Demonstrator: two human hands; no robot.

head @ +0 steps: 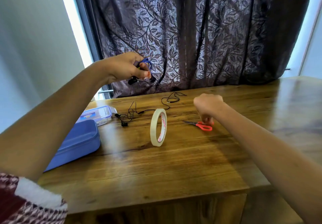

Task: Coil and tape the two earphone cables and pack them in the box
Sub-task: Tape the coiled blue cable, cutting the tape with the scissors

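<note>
The blue cable [145,62] was held coiled in the raised left hand [124,66], seemingly untaped. The scissors [203,125] were gripped by the right hand [208,106], near the tape [153,128]. The black cable [129,115] lay loose by the box [78,141]. Taping and packing were judged not yet done.

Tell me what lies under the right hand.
Red-handled scissors lie on the table under the right hand, blades in clear view. Its curled fingers cover part of the upper handle loop, so whether they grip it cannot be seen.

Coiled-looking blue cable [147,61], loose black cable [141,112]
</note>
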